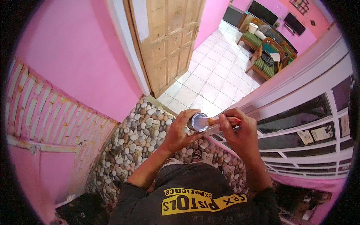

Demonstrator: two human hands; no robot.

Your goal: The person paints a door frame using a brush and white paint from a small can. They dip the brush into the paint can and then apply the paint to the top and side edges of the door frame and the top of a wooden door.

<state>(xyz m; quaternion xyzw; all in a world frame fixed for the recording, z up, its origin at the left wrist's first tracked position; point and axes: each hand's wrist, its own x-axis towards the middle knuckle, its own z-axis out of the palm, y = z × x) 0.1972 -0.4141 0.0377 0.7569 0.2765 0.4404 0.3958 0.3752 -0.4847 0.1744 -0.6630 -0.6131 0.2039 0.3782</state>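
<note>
In front of my body, my left hand [177, 133] is closed round a small round pot [194, 126] with a pale rim. Its mouth faces up and whitish, paint-like contents show inside. My right hand [240, 130] grips a paintbrush [214, 121] with a red handle end and a wood-coloured neck. The brush lies nearly level, its bristle end at the pot's mouth. Whether the bristles touch the contents, I cannot tell.
A panelled wooden door [165, 41] stands open onto a white tiled floor [210, 80]. Pebble-patterned flooring [137, 129] lies below me. At the right is a white window frame [300, 90]; at the left, a pink wall [75, 56] with brick relief. Green-cushioned chairs [263, 66] stand farther off.
</note>
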